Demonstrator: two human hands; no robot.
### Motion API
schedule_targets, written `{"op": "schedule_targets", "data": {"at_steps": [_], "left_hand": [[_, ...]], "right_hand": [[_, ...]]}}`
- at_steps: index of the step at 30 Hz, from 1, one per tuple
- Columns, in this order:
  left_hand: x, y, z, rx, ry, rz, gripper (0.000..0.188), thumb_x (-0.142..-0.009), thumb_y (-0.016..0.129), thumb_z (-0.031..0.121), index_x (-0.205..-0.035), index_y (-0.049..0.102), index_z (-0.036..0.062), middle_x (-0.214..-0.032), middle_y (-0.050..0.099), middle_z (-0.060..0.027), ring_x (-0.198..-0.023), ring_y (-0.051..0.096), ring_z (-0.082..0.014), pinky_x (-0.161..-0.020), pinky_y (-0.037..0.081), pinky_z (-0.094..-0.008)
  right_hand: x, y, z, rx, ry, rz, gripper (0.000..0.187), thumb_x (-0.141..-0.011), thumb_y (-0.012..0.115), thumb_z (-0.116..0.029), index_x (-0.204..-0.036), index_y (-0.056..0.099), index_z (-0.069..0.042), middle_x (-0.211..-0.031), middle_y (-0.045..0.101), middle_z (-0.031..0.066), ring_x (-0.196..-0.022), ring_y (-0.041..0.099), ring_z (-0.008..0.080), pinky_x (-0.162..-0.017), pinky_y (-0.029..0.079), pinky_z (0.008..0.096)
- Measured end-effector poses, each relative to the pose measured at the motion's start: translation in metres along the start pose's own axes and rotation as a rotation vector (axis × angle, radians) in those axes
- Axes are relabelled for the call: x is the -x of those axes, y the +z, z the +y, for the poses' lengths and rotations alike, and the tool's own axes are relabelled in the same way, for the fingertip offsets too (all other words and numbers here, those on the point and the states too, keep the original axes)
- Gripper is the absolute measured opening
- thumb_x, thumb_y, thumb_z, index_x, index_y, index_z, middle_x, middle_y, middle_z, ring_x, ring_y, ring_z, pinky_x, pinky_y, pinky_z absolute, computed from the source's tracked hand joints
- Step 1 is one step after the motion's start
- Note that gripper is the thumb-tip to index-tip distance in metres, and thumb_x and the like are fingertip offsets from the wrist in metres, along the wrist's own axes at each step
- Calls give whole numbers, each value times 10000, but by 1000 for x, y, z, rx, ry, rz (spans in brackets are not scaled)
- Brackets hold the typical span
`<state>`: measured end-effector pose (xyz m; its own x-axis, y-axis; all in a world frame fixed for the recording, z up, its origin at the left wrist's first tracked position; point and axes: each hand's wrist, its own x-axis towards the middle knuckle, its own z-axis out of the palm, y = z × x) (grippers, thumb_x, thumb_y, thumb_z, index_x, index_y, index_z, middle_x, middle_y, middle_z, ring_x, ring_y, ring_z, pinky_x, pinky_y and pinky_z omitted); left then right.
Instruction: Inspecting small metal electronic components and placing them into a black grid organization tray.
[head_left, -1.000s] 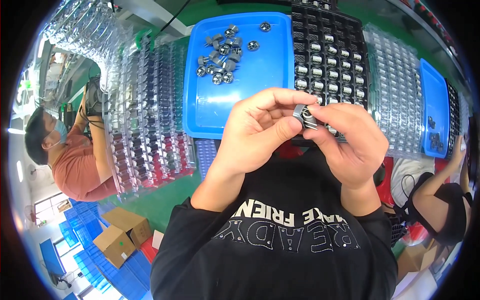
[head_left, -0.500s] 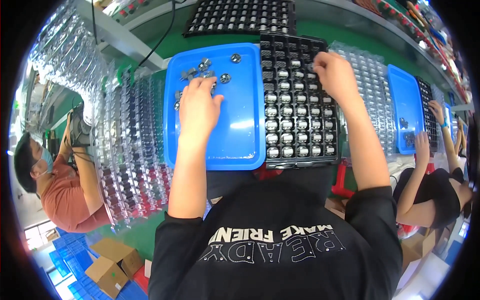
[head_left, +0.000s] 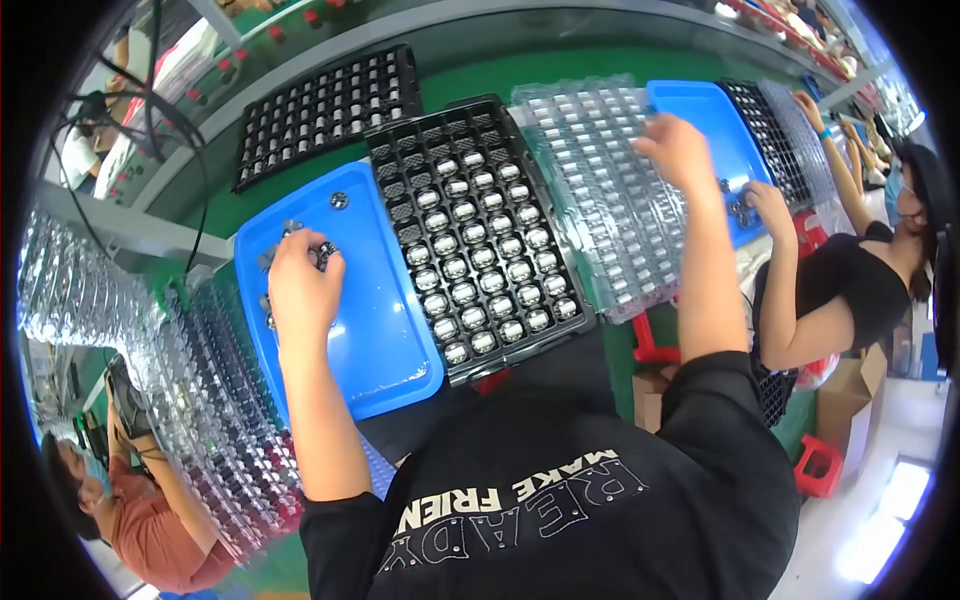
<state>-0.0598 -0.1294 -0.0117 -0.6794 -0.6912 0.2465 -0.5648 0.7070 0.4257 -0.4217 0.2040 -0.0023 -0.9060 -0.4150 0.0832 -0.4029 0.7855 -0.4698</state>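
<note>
My left hand (head_left: 305,290) is over the left side of a blue tray (head_left: 375,330), its fingers closed around a small dark metal part (head_left: 323,256). Several similar parts lie partly hidden by that hand, and one loose round part (head_left: 339,200) rests near the tray's far edge. My right hand (head_left: 678,150) is raised above a clear plastic tray (head_left: 625,300) filled with small silvery pieces. Its fingers are curled together, and whatever they hold is hidden. Between my arms lies a black compartment tray (head_left: 398,190). Shiny metal cylinders fill most of it, but its far-left pockets hold none.
Another filled black tray (head_left: 330,115) lies behind. Stacked clear plastic trays (head_left: 215,370) stand at the left, near a seated person (head_left: 165,530). At right, a second person (head_left: 850,290) reaches into another blue tray (head_left: 690,100). A red stool (head_left: 820,465) is on the floor.
The view has turned, so the trays appear further left and tilted. My right hand has gone from the black tray to above the clear one. My left fingers have closed on a part.
</note>
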Motion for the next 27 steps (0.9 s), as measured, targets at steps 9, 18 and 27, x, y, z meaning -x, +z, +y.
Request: {"op": "schedule_targets", "data": {"at_steps": [9,18,27], "left_hand": [[49,-24,33,871,-7,-93,324,-834,748,67,-1153,698,48,-1037,660,-76,-904,654,-172,-845,536,-303],[81,-39,38,1457,-66,-242,331,-828,738,-69,-1129,607,-35,-1206,668,-204,-1099,677,-263,-882,579,-338],[107,-36,62,1712,-162,-342,568,-818,827,208,-1281,612,-41,-1158,677,-168,-908,688,-185,-756,586,-297]], "right_hand": [[-26,-10,130,-61,-100,-9,224,-889,712,-239,-947,705,-23,-835,704,55,-796,621,133,-746,490,297],[-14,1,112,22,-239,98,173,-922,667,-97,-1082,687,-32,-952,685,44,-823,635,125,-761,524,284],[180,9,-152,-1111,-447,-190,131,-862,708,30,-993,707,29,-1017,719,120,-828,659,116,-722,540,248]]}}
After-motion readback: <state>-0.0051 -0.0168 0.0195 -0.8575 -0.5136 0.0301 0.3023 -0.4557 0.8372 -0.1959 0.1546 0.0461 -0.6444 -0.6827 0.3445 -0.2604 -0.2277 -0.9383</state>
